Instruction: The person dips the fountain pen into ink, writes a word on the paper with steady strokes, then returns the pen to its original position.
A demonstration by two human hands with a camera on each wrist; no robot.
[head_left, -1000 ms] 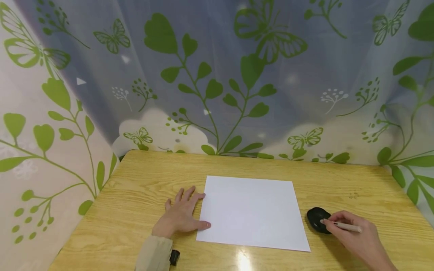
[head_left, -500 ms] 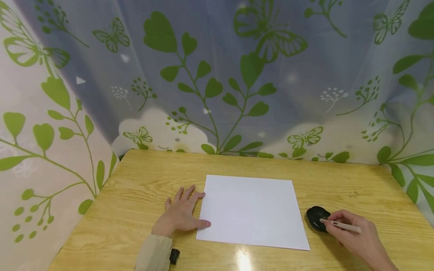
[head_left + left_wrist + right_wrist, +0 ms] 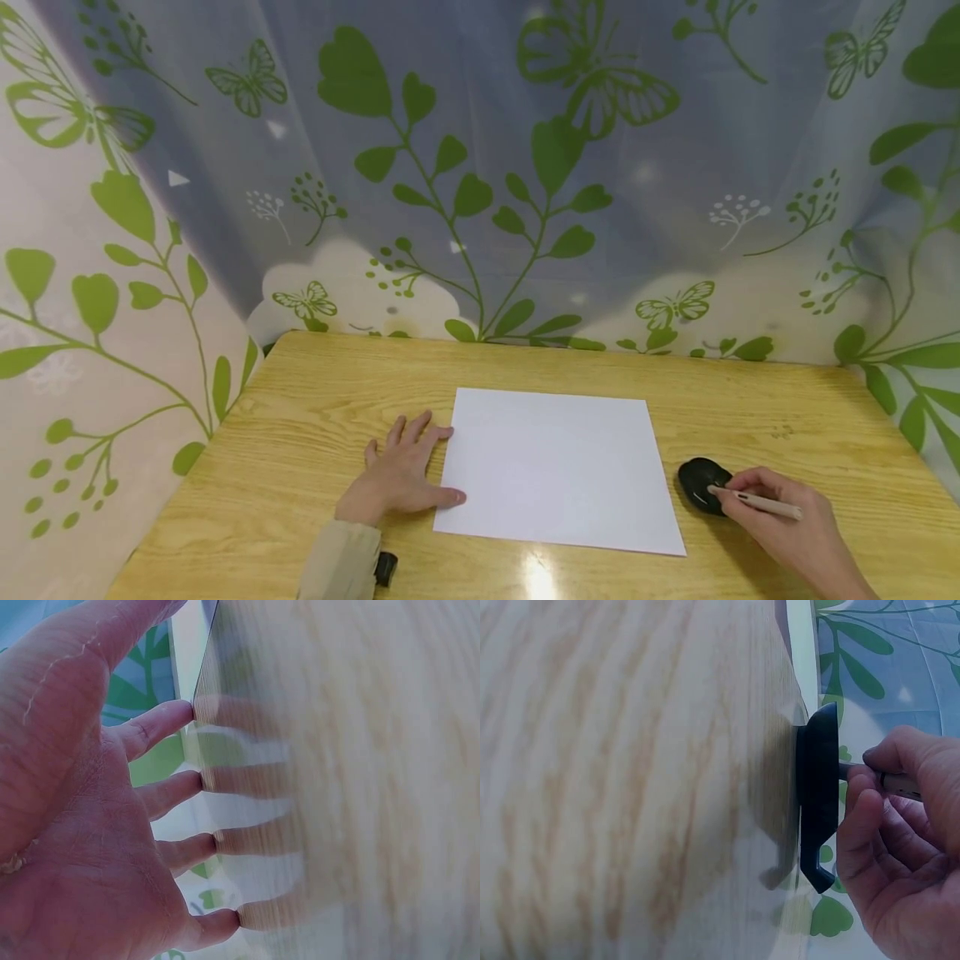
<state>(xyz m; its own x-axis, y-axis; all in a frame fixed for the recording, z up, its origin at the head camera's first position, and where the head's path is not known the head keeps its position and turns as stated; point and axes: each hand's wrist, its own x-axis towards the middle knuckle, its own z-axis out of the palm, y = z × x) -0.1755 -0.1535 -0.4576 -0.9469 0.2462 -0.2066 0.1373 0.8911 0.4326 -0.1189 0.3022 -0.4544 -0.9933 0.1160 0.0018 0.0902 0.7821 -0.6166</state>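
Observation:
A white sheet of paper [image 3: 558, 471] lies flat on the wooden table. My left hand [image 3: 397, 475] rests at its left edge, fingers spread, thumb and index fingertip on the paper's margin. In the left wrist view the left hand's fingertips [image 3: 196, 781] touch the tabletop. My right hand [image 3: 787, 517] pinches a beige pen [image 3: 768, 503] between thumb and fingers. The pen's tip end points at a small black dish-like object [image 3: 701, 483] right of the paper. Seen side-on in the right wrist view, the black object [image 3: 821, 795] stands low on the table; whether the tip touches it is unclear.
The wooden table [image 3: 360, 375] reaches back to a curtain [image 3: 480, 208] printed with green leaves and butterflies. Another patterned curtain [image 3: 97, 333] hangs along the left side. A small dark item [image 3: 386, 569] shows beside the left sleeve.

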